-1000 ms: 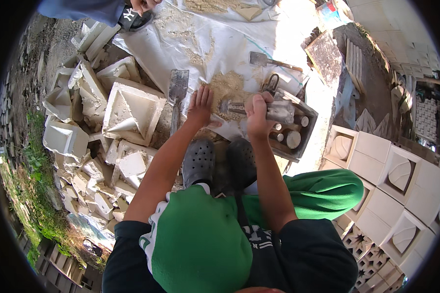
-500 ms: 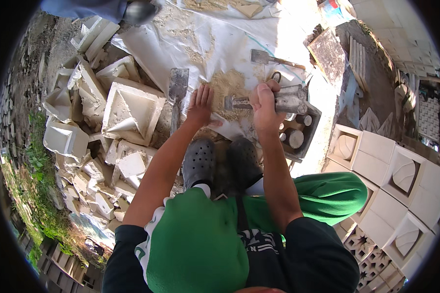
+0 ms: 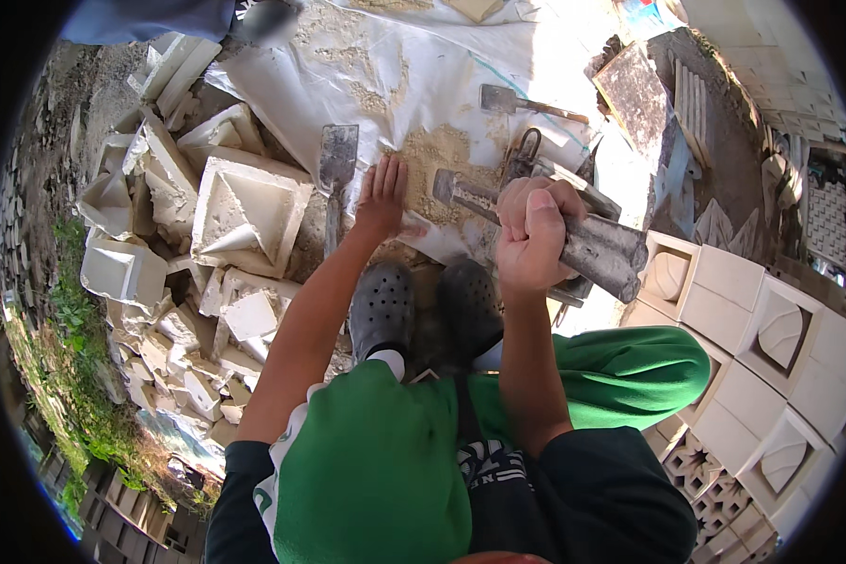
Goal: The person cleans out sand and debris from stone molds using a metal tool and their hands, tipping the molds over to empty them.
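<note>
My left hand (image 3: 383, 195) lies flat at the edge of a patch of pale sandy powder (image 3: 432, 155) on a white sheet (image 3: 423, 56), fingers stretched out. Just beyond it to the left is a flat-bladed trowel (image 3: 337, 155). My right hand (image 3: 533, 233) is closed round a dirty grey tool (image 3: 611, 256), held tilted above the ground. The tool has a thick rounded end on the right and a narrow flat end toward the powder; my fingers hide its middle. A metal ring handle (image 3: 526, 146) shows behind my right hand. The box below the tool is mostly covered.
Broken cream-coloured cast blocks (image 3: 252, 211) are heaped at left. A second trowel (image 3: 500, 99) with a long handle lies farther off. Patterned pale blocks (image 3: 719, 291) are stacked at right. My grey clogs (image 3: 383, 310) stand near the sheet. Another person's blue trouser leg (image 3: 150, 19) is at upper left.
My right hand has moved right and slightly nearer with the tool, whose thick end now swings lower right over the box. My left hand has hardly moved.
</note>
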Available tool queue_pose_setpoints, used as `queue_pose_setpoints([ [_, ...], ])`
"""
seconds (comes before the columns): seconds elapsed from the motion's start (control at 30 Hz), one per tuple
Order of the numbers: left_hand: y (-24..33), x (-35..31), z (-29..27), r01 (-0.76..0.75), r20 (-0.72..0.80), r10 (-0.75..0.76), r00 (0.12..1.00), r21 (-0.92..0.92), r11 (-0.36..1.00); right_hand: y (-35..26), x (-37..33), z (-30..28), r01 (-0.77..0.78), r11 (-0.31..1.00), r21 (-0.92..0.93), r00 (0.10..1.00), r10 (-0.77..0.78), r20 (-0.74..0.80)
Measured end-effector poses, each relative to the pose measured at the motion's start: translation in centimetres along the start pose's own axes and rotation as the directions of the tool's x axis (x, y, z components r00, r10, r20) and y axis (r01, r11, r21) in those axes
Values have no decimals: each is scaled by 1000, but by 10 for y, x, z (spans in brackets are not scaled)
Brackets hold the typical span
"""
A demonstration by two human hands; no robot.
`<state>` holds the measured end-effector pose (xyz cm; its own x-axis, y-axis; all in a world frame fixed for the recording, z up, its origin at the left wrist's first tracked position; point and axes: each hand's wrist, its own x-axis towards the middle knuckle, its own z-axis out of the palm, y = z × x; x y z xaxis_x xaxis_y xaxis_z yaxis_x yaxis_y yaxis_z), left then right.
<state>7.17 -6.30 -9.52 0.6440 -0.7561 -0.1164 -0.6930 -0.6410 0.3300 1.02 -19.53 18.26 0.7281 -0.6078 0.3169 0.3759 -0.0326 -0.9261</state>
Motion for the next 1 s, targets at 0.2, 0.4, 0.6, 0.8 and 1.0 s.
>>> queue_pose_setpoints([
  [0.2, 2, -1, -1, -31, -33, 30, 999, -21, 999, 67, 6, -5, -260, 945, -201, 965, 263, -9],
  [0.4, 5, 1, -14, 25, 24, -24, 999, -23, 999, 5, 12, 1, -175, 981, 87, 982, 180, -54],
  [0.6, 1, -3, 1, -15, -37, 13, 999, -69, 998, 57, 25, 1, -430, 898, -87, 903, 428, -45],
  [0.8, -1, -2, -1, -8, -61, 6, 998, -46, 999, 12, 30, 4, -267, 963, 29, 959, 268, -93],
  [1.0, 9, -7, 1, -3, -63, 3, 998, 1, 1000, 63, 50, 6, -416, 905, -88, 904, 422, 67],
])
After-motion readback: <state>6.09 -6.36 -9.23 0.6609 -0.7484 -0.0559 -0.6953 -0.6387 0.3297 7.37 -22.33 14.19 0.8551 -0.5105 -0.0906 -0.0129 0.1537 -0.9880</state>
